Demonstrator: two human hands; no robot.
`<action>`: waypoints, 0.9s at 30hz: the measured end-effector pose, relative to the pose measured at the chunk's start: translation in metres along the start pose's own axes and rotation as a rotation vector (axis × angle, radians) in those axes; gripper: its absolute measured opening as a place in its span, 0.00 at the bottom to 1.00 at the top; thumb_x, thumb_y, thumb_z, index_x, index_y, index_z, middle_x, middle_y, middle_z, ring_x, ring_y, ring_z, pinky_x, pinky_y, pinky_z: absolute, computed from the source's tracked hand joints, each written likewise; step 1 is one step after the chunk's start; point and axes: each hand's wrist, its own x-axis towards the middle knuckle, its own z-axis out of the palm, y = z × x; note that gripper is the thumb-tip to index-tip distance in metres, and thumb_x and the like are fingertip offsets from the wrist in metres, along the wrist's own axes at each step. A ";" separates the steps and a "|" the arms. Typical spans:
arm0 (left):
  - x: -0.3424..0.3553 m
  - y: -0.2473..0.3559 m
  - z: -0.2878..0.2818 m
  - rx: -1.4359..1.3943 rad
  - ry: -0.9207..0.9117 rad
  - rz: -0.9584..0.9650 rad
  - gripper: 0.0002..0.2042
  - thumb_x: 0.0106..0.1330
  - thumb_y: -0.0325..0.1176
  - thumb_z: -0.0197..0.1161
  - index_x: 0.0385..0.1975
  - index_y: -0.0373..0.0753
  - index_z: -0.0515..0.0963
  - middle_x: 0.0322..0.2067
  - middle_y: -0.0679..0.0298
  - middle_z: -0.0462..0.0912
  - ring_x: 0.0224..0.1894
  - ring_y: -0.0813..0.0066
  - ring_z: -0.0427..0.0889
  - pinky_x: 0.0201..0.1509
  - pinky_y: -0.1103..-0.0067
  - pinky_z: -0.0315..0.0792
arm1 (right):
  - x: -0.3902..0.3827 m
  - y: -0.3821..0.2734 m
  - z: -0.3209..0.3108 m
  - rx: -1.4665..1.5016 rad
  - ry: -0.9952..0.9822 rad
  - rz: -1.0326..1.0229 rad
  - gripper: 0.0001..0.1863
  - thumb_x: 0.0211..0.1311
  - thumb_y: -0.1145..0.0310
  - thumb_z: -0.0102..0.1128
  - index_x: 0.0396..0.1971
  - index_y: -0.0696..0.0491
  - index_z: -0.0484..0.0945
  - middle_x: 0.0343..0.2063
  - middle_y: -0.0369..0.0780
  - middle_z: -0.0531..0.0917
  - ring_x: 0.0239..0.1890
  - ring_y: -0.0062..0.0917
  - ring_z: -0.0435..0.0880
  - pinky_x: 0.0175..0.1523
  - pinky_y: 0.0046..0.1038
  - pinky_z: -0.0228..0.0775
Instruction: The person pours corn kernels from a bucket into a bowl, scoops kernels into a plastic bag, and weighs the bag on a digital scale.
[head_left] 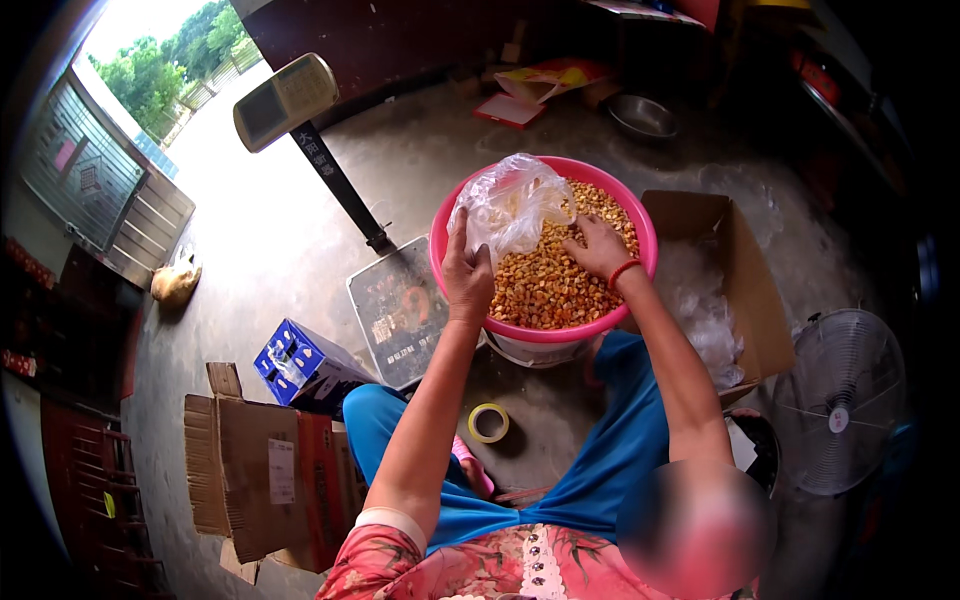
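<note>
Above the pink basin [550,335], my left hand [468,275] grips a clear plastic bag [512,200], seemingly unfilled; my right hand [602,250], fingers loosely spread, touches plentiful corn kernels [550,285] remaining inside the basin.

Clock positions from centre of view. Between 10 and 11: white characters down the post [340,187]. Between 8 and 9: worn lettering on the scale plate [405,310]. Near 8: printed label [281,470] on the carton [258,505], too small to read. Between 3 and 4: red mark on the fan hub [838,420], illegible.
</note>
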 end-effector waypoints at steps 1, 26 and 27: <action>-0.001 0.000 0.002 -0.018 0.009 0.015 0.30 0.52 0.15 0.49 0.59 0.34 0.56 0.45 0.58 0.74 0.19 0.88 0.66 0.26 0.89 0.64 | -0.005 -0.004 0.001 -0.014 0.003 -0.027 0.24 0.50 0.54 0.53 0.45 0.53 0.70 0.47 0.48 0.71 0.49 0.43 0.69 0.55 0.36 0.61; -0.005 -0.001 0.002 -0.058 -0.166 -0.080 0.35 0.49 0.16 0.49 0.62 0.41 0.53 0.16 0.74 0.62 0.17 0.88 0.58 0.23 0.88 0.59 | 0.034 -0.082 -0.013 1.512 -0.203 0.416 0.09 0.62 0.64 0.48 0.32 0.54 0.71 0.20 0.33 0.72 0.13 0.13 0.66 0.12 0.14 0.56; -0.005 0.000 0.000 -0.084 -0.171 -0.094 0.35 0.49 0.16 0.49 0.61 0.41 0.54 0.16 0.74 0.62 0.17 0.88 0.58 0.23 0.89 0.59 | 0.039 -0.092 -0.008 1.503 -0.204 0.450 0.08 0.61 0.64 0.49 0.32 0.53 0.71 0.19 0.33 0.72 0.12 0.14 0.66 0.12 0.14 0.57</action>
